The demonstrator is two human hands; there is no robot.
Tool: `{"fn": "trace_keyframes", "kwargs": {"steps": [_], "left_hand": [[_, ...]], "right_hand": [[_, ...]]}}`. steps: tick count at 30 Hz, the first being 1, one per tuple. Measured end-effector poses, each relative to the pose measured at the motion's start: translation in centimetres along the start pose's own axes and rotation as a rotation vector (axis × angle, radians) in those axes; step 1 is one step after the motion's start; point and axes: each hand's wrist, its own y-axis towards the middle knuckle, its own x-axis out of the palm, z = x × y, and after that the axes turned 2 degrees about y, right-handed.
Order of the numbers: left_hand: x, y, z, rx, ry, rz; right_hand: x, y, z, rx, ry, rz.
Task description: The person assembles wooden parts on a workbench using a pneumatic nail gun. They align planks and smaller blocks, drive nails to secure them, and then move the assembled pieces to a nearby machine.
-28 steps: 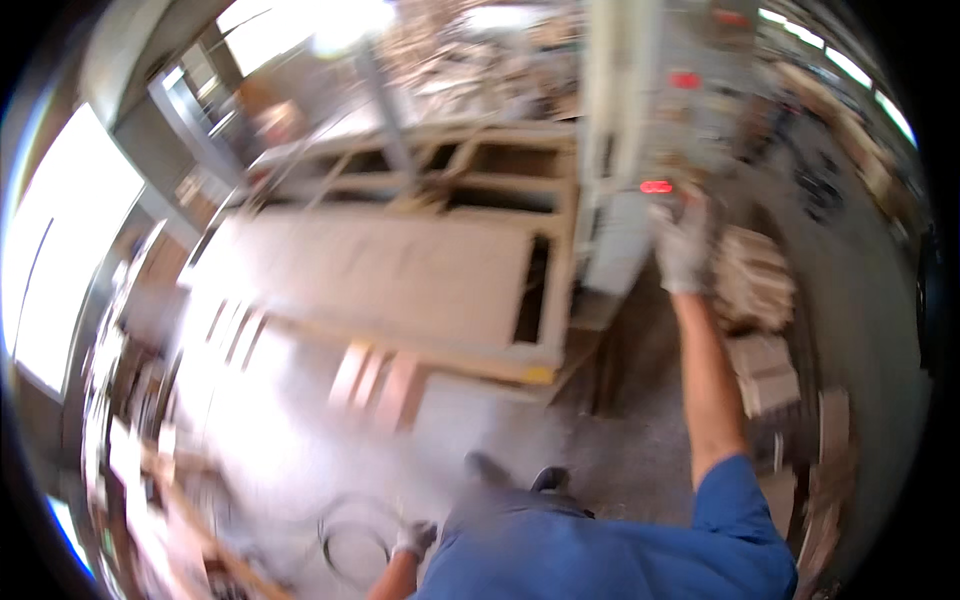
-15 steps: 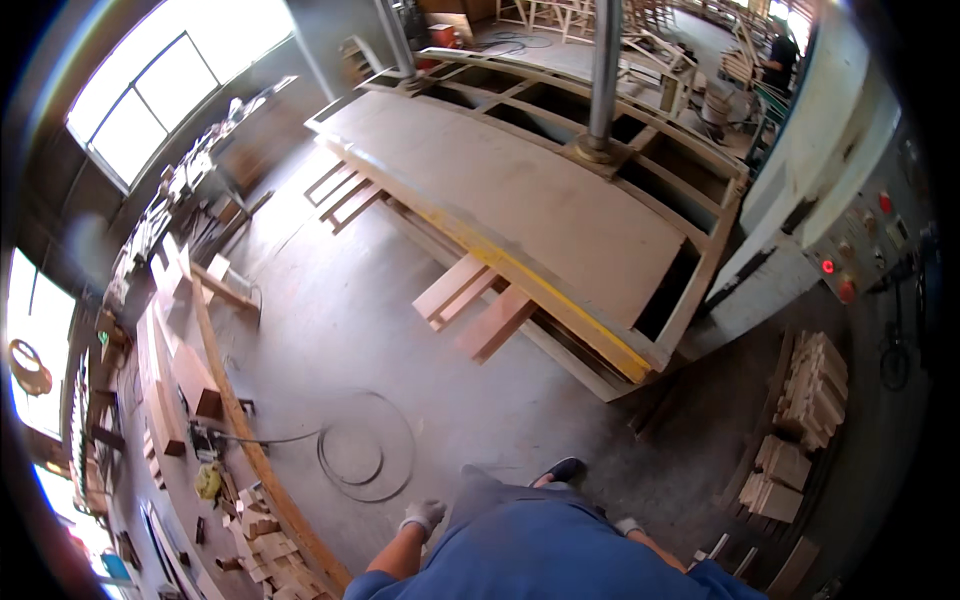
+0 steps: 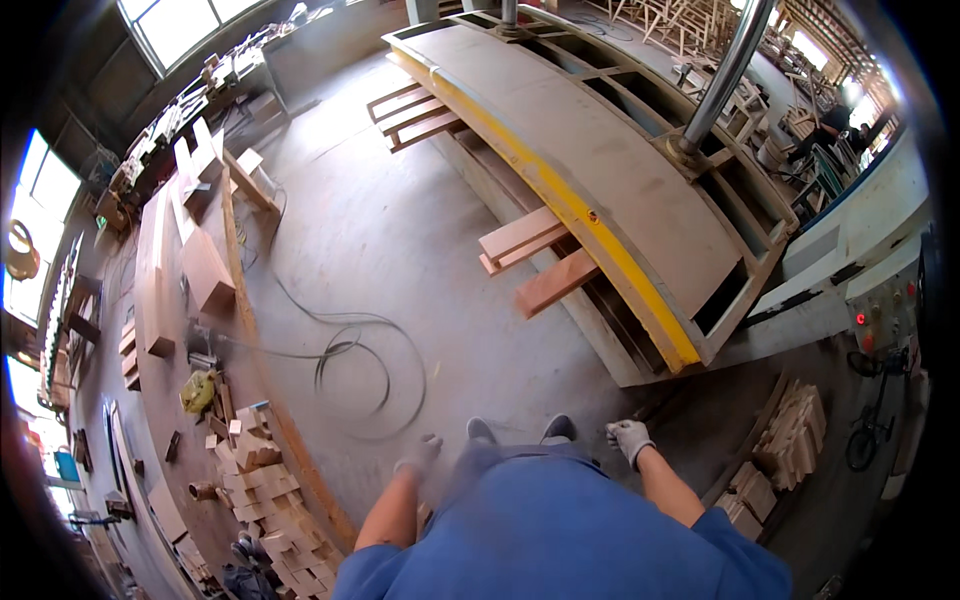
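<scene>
The right hand (image 3: 628, 438), raised by the control panel (image 3: 885, 318) a moment earlier, had dropped low, so both hands were clear of the press (image 3: 590, 135) and the wooden boards (image 3: 558, 284) jutting from beneath it. It hung half open, loosely curled, seemingly empty. The left hand (image 3: 420, 455) was blurred; I couldn't tell its grip.

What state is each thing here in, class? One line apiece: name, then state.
Left hand: gloved, blurred, grip unclear
Right hand: gloved, fingers bent, no object visible in it
Cable: lying in loose loops
Panel light: lit red
Reddish board: jutting out from under the yellow-edged frame
Wooden blocks: stacked
</scene>
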Motion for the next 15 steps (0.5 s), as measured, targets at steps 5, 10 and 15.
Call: {"fn": "trace_keyframes", "kwargs": {"steps": [5, 10, 15], "left_hand": [[-0.7, -2.4, -4.2, -0.044, -0.141, 0.058], [2.0, -5.2, -14.9, -0.092, -0.02, 0.196], [5.5, -8.0, -15.6, -0.183, 0.579, -0.091]], "right_hand": [[2.3, 2.0, -2.2, 0.002, -0.19, -0.114], [4.0, 0.4, -5.4, 0.048, -0.411, -0.171], [2.5, 2.4, -5.5, 0.053, -0.405, -0.154]]}}
